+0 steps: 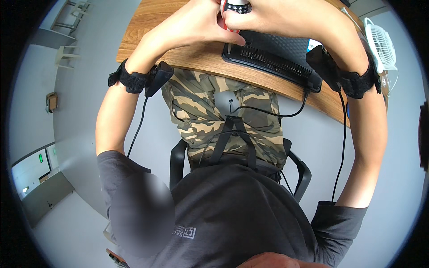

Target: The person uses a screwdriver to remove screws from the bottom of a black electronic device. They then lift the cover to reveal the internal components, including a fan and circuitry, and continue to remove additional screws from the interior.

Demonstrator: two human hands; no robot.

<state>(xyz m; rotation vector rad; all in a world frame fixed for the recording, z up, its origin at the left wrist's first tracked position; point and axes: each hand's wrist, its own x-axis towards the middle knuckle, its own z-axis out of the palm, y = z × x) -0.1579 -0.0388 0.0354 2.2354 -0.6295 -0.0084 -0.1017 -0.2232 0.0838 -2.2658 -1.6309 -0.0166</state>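
Note:
At the top edge of the head view, over the wooden desk, my two hands meet around a small object. It has red-and-white stripes and a black band with white stars; its upper part is cut off, so I cannot tell its kind. My left hand is closed about its left side, thumb stretched below it. My right hand grips it from the right, with the thumb across its front. Just below and right of them lies a long black device with a row of bristle-like teeth and a cable at its right end.
The wooden desk spans the top, its near edge above my lap. Behind the toothed device lies a black textured case or mat. A white fan stands at the right. Cables hang from both wrist straps; a black chair holds me.

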